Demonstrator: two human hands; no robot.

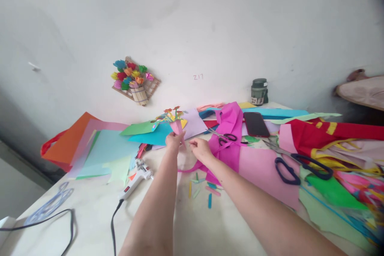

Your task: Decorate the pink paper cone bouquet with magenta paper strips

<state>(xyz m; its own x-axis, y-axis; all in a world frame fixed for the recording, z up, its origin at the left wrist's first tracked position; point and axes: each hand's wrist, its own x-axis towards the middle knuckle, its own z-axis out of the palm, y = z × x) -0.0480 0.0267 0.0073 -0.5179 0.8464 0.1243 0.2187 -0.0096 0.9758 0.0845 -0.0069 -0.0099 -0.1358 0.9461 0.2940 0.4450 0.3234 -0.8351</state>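
Observation:
My left hand point(173, 141) is closed around a small pink paper cone point(177, 126) with tiny paper flowers point(171, 113) sticking out of its top. My right hand point(200, 149) is just to the right of it, fingers pinched together near the cone's lower tip; what it pinches is too small to make out. Both hands hover over the white table point(90, 208), in front of a pile of coloured paper sheets. Short cut strips of coloured paper point(204, 190) lie on the table below my hands.
A white glue gun point(136, 178) with a black cord lies left of my arms. Small black-handled scissors point(223, 136) and large blue-handled scissors point(295, 164) lie on magenta and pink paper. A phone point(256, 124), a dark jar point(259, 91), and a paper-flower wall piece point(133, 81) are behind.

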